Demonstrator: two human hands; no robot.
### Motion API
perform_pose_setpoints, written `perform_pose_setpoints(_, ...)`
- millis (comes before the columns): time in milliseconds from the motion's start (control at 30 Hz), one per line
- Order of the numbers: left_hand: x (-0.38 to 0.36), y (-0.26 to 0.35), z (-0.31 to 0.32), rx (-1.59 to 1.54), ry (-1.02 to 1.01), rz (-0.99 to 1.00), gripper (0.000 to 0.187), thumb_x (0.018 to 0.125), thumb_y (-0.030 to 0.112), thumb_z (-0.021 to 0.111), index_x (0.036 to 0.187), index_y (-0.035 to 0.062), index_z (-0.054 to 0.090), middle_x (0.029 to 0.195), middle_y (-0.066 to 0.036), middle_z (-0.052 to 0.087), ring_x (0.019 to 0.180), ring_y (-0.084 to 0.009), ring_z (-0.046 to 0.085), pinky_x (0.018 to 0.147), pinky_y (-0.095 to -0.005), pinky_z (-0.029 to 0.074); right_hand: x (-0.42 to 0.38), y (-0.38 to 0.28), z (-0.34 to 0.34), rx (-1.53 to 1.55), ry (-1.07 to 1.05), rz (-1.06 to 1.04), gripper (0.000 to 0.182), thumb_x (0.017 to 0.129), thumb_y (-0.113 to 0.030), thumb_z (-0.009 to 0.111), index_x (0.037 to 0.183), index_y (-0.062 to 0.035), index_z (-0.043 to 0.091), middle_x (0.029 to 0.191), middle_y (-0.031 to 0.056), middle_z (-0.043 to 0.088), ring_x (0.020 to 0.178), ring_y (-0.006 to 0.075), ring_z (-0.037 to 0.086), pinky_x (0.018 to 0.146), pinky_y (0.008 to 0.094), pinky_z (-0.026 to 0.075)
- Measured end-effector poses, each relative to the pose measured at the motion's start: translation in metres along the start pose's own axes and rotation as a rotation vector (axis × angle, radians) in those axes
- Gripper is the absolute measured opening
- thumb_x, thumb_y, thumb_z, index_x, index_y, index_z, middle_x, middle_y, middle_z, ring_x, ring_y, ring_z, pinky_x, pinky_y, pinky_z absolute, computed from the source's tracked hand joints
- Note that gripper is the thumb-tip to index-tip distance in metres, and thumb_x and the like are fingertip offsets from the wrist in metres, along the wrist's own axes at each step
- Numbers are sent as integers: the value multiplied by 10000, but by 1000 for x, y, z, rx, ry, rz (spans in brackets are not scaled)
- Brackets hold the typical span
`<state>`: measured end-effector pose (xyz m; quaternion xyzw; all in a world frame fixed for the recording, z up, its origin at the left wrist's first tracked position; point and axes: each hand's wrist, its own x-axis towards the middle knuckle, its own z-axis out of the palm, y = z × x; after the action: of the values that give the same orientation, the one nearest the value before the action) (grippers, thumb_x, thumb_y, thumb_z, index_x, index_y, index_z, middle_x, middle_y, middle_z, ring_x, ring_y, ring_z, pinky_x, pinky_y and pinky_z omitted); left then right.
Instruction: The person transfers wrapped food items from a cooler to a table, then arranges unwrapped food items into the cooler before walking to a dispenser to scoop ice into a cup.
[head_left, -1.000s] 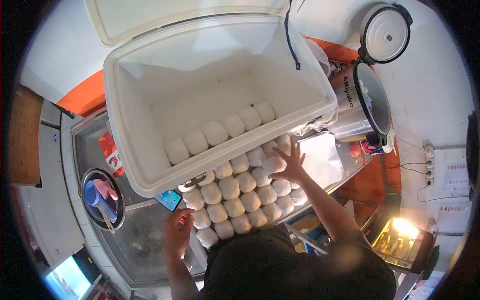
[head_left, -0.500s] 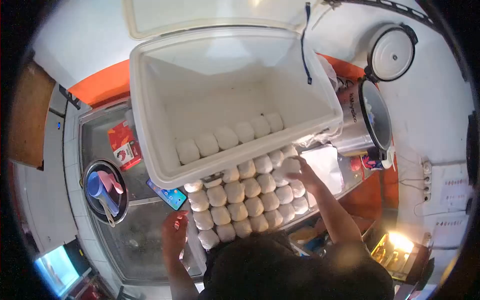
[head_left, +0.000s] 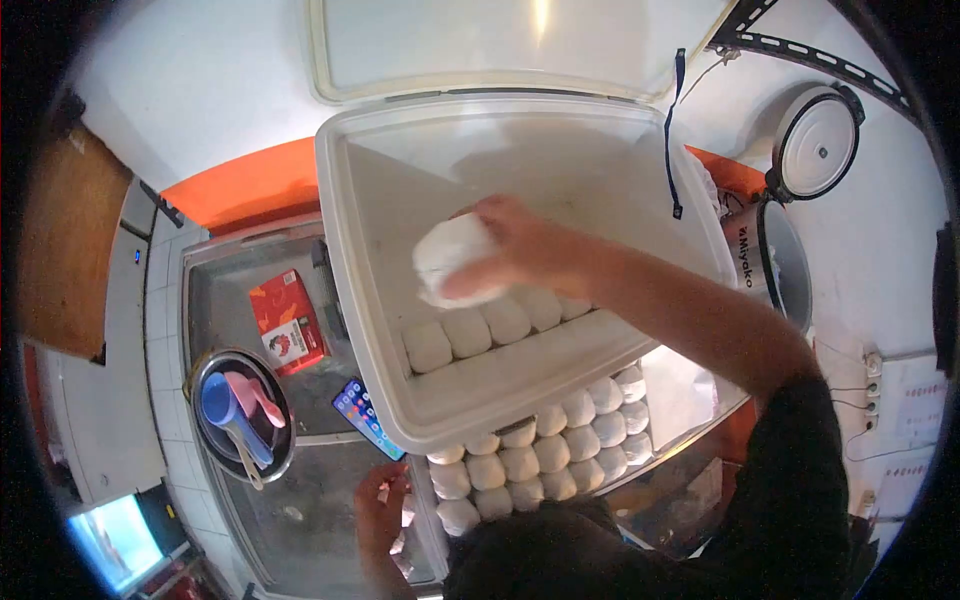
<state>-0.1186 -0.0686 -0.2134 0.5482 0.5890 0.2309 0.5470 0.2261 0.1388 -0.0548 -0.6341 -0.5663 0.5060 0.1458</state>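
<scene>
While the right hand (head_left: 520, 245) reaches over the open cooler (head_left: 385, 330), it is curled around a white packet (head_left: 452, 262), fingers wrapped over the top and thumb underneath. The packet hangs above the cooler's floor, just over the row of packets (head_left: 490, 328) lined up along the near inside wall; whether it touches that row is hard to tell. The forearm crosses the cooler's right rim on its way in.

Low at the bottom edge, the left hand (head_left: 383, 510) rests well apart from the held packet, beside the near corner of the tray (head_left: 425, 520). Its fingers are loosely bent; whether it grips anything cannot be told. On the tray, rows of white packets (head_left: 545, 455) sit tightly side by side, partly tucked under the cooler's front edge.

Just left of the cooler's front corner lies a phone (head_left: 362, 412), screen lit. Further left stands a round bowl (head_left: 205, 375) with blue and pink scoops (head_left: 235, 405) in it, and above it a red box (head_left: 288, 322) lies on the steel counter (head_left: 290, 500). At the right stands a rice cooker (head_left: 765, 265), its lid (head_left: 818, 145) raised.
</scene>
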Motion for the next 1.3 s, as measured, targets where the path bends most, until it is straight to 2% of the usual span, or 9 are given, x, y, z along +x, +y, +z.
perform_pose_setpoints(233,-24,-40,-20,-315,166,-78,211,901,120,680,1077,3,682,1015,-71,670,914,-157,599,845,-316,472,140,63,100,-618,-152,363,1128,625,-621,814,1500,-44,399,1513,333,221,1412,548,175,1109,618,312)
perform_pose_setpoints(533,-12,-47,-17,-196,153,-89,175,888,74,677,1054,19,683,1026,-70,678,967,-162,605,870,-323,472,181,111,54,-441,-519,398,847,813,-454,702,1530,-125,395,1424,219,498,1323,369,472,1066,526,414)
perform_pose_setpoints(633,-6,-35,-15,-149,147,-22,148,886,66,673,1024,18,698,968,-64,682,909,-151,607,811,-317,471,155,106,54,-405,-486,317,715,871,-438,650,1464,-74,483,1380,227,546,1245,350,550,1029,496,447)
perform_pose_setpoints(700,-1,-34,-13,-111,163,-12,140,881,59,666,1007,17,712,920,-60,688,851,-144,609,761,-314,473,157,122,61,-636,-169,45,648,903,-414,614,1410,-23,520,1336,248,574,1169,372,590,993,495,459)
perform_pose_setpoints(767,-1,-54,-8,-48,129,-68,154,888,63,662,1027,15,709,922,-68,693,836,-147,613,748,-321,485,172,121,33,-855,-307,-262,628,916,-378,591,1385,32,512,1263,284,605,1140,393,604,992,481,456)
perform_pose_setpoints(833,-3,-43,4,-3,121,-16,182,903,73,651,1070,20,700,917,-70,691,802,-146,614,745,-323,499,97,18,19,-714,-230,-70,589,905,-330,584,1364,36,530,1233,261,640,1156,395,602,1024,450,446)
perform_pose_setpoints(967,-6,-48,43,63,45,-17,231,883,55,666,1112,30,670,927,-69,680,793,-156,617,684,-291,510,-39,-25,7,10,80,-395,511,890,-336,666,1271,2,624,1197,146,690,1077,264,665,975,386,504)
perform_pose_setpoints(1133,-37,-60,90,420,17,98,468,784,187,783,1120,3,513,1074,-158,530,1022,-354,516,910,-472,429,-188,73,61,787,174,-543,362,931,-156,601,1214,69,622,1182,183,670,1076,270,637,931,420,514)
perform_pose_setpoints(1300,-93,-77,111,591,-7,-53,864,668,462,861,1226,-5,396,1225,-228,409,1180,-430,409,994,-574,355,-282,239,186,681,627,430,352,870,-147,661,1183,14,646,1134,120,695,1016,223,635,878,359,506)
